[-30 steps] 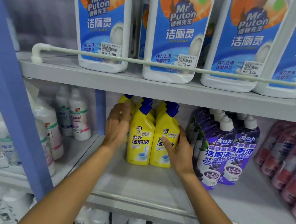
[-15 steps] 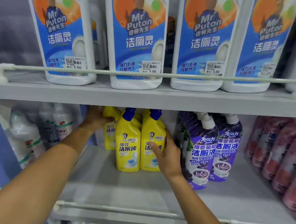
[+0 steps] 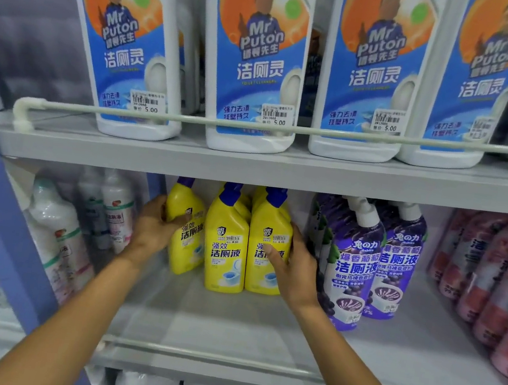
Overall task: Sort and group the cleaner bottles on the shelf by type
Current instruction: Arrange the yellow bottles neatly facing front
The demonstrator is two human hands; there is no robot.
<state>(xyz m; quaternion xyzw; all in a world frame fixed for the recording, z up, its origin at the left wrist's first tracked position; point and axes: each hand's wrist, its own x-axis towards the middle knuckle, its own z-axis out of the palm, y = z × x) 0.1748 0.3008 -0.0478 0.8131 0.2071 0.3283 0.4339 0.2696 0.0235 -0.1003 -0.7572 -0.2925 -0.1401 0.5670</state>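
The left hand (image 3: 154,230) has drawn a third yellow bottle (image 3: 188,248) forward, fingers wrapped round it. The right hand (image 3: 296,266) clamps the end bottle (image 3: 270,227). The yellows now group just left of the purple bottles (image 3: 366,268), seemingly touching them.

Front: 4+ white btls (image 3: 259,61), 3 yellow (image 3: 225,254), 2 purple (image 3: 349,272)

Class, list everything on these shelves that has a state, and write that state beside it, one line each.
left hand, gripping the left yellow bottle
right hand, gripping the right yellow bottle
middle yellow bottle, upright, blue cap on, no hand on it
purple bottles, upright, capped
white bottles, upright behind the rail
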